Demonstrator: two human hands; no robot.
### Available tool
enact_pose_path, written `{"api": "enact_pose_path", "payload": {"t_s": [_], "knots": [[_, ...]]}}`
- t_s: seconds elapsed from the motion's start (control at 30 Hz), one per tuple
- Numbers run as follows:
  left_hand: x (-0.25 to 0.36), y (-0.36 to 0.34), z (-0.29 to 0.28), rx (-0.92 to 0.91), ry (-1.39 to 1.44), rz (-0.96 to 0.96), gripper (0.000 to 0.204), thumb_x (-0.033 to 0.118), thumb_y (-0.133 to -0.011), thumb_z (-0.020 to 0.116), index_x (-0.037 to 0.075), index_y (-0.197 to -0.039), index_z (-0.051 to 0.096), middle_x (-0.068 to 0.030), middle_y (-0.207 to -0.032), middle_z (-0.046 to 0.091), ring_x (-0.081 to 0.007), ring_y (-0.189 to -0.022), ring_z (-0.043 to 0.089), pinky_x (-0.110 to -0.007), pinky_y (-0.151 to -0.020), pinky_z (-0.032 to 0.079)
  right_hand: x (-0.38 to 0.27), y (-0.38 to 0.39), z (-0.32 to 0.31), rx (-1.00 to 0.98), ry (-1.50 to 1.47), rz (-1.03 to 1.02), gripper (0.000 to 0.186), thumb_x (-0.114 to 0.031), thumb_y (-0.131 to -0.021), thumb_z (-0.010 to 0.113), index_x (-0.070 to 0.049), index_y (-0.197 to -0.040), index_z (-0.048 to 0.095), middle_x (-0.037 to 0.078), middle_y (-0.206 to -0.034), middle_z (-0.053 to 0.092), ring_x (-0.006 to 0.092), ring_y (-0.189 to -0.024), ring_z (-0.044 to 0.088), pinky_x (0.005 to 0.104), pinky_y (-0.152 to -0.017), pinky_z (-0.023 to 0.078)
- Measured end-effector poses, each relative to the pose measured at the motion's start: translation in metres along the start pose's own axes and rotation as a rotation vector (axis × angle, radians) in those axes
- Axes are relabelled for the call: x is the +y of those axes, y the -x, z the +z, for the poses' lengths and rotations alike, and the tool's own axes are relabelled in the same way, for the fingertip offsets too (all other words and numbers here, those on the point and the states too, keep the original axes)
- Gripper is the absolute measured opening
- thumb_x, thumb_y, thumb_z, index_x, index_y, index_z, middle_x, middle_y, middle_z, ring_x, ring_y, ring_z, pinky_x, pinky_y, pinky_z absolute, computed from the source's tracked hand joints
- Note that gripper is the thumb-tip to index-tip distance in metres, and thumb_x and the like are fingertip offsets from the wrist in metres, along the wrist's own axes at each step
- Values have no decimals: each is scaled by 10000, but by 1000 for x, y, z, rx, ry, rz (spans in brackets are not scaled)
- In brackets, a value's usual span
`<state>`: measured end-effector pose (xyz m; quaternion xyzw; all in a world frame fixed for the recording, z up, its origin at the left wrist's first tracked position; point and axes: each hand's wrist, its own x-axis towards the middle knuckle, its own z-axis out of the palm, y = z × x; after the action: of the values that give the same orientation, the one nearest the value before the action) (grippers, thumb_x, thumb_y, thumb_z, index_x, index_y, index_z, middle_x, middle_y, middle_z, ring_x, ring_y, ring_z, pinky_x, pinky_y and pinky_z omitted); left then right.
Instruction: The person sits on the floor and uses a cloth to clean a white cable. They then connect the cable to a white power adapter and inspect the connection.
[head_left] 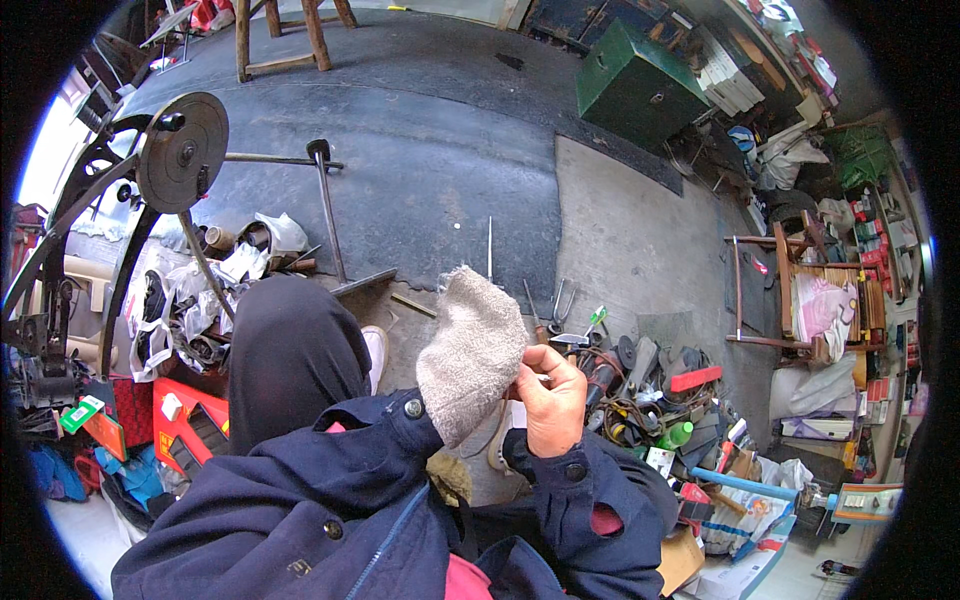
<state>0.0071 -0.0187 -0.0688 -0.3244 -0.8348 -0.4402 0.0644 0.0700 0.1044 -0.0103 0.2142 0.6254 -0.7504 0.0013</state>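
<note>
My left hand [472, 350] is covered by a thick beige knitted glove and is raised in front of my chest, fingers pointing up. My right hand [553, 398] is bare and closed against the glove's edge near the wrist, pinching a small pale object that I cannot make out between thumb and fingers. Both forearms are in dark navy sleeves with buttoned cuffs. My dark-trousered knee [290, 350] rises just left of the gloved hand.
A black metal wheel [183, 152] on a stand sits at the left above a heap of shoes and bags. Loose tools, pliers and a green bottle [677, 434] lie at the right. A green metal box [640, 85] stands far back, wooden stool legs [280, 35] at top.
</note>
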Motion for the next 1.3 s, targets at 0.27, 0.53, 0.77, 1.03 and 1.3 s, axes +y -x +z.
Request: {"api": "enact_pose_path", "payload": {"t_s": [0.27, 0.53, 0.77, 1.03, 1.3], "knots": [[1, -6, -18, -26, 474, -347, 205, 262, -1021, 532, 77, -1036, 619, -18, -839, 591, -108, -668, 588, -236, -519, 468, -7, 0, 0, -59, -162, 121, 153, -78, -953, 660, 20, -1071, 662, 114, -927, 711, 174, -726, 688, 328, -675, 591], [27, -15, -22, -50, 910, -449, 247, 182, -983, 576, 30, -1177, 594, -58, -840, 596, -129, -622, 596, -259, -525, 483, -5, -2, -7, -34, -216, 107, 125, -87, -965, 647, 16, -1033, 670, 107, -891, 715, 172, -702, 686, 325, -662, 593], [16, -13, -32, -266, 810, -746, 216, 140, -953, 604, 26, -1136, 590, -120, -919, 616, -221, -766, 628, -344, -657, 520, -7, 0, -3, -89, -149, 161, 101, -62, -947, 627, 11, -1010, 657, 109, -866, 699, 176, -657, 666, 354, -617, 588], [7, -16, -14, -134, 1388, -918, 463, 487, -1012, 533, 28, -1007, 595, -126, -754, 635, -239, -585, 647, -322, -491, 533, -11, -7, -17, -123, -478, 254, 183, -130, -933, 631, 15, -1042, 657, 90, -821, 643, 184, -628, 613, 410, -611, 574], [23, -26, -28, -237, 927, -578, 312, 275, -1030, 570, 42, -1237, 566, -101, -828, 638, -171, -677, 656, -304, -539, 527, -15, -1, -13, -119, -202, 129, 198, -153, -991, 570, 22, -1034, 650, 80, -808, 652, 140, -588, 605, 330, -559, 559]]}}
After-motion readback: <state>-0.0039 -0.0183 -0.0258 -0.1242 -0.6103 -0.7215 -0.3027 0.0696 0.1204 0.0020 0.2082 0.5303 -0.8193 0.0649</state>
